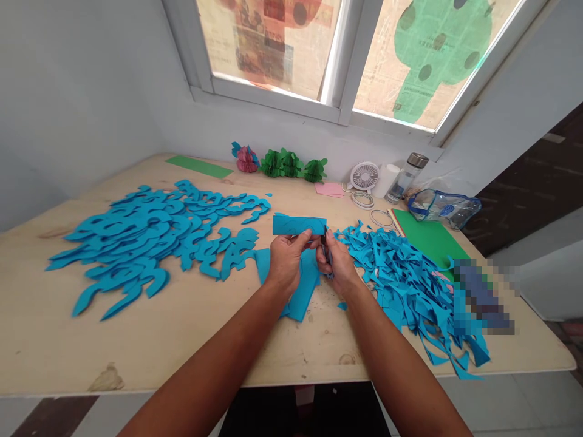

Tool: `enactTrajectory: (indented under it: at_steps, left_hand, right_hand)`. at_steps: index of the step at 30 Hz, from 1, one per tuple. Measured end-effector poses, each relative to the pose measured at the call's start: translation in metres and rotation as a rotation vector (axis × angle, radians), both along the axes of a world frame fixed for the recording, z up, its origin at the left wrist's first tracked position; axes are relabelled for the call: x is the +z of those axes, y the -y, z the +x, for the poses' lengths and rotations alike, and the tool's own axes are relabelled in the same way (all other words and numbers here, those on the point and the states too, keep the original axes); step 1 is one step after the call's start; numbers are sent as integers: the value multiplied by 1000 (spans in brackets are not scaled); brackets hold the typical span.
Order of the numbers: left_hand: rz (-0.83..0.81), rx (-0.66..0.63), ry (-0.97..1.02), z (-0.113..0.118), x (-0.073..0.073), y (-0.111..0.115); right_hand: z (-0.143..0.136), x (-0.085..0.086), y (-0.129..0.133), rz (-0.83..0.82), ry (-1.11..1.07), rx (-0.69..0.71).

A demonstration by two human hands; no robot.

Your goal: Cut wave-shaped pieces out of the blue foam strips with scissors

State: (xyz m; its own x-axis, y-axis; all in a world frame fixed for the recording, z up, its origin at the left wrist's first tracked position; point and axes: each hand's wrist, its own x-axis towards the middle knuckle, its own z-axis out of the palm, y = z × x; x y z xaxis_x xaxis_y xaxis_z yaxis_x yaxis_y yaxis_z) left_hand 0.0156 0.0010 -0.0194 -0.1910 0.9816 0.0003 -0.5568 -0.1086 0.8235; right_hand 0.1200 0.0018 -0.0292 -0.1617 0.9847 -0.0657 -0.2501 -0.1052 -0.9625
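My left hand [288, 258] pinches a blue paper strip [291, 225] by its lower edge; faint curved lines show on it. In my right hand [337, 261] is a pair of scissors [324, 240], mostly covered by the fingers, with the blades at the strip's right end. Under both hands lie several flat blue paper pieces [303, 297] on the table. A heap of wavy blue cut-outs [136, 224] spreads to the left. Right of my hands is a pile of blue paper scraps [401, 267].
Along the wall stand green paper ornaments [282, 164], a pink paper ornament [246, 159], a small white fan [364, 176] and a glass bottle [407, 177]. A clear zip pouch [444, 206] and green paper sheets [423, 237] lie at the right. The wooden table [182, 352] ends close to my body.
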Motion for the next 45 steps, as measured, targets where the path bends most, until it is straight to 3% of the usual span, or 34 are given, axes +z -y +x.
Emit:
enactTrajectory:
  at_steps: [45]
  left_hand:
    - [0,-52,22,-1,1,0]
  right_hand:
    - [-5,3,1,-4,4,-81]
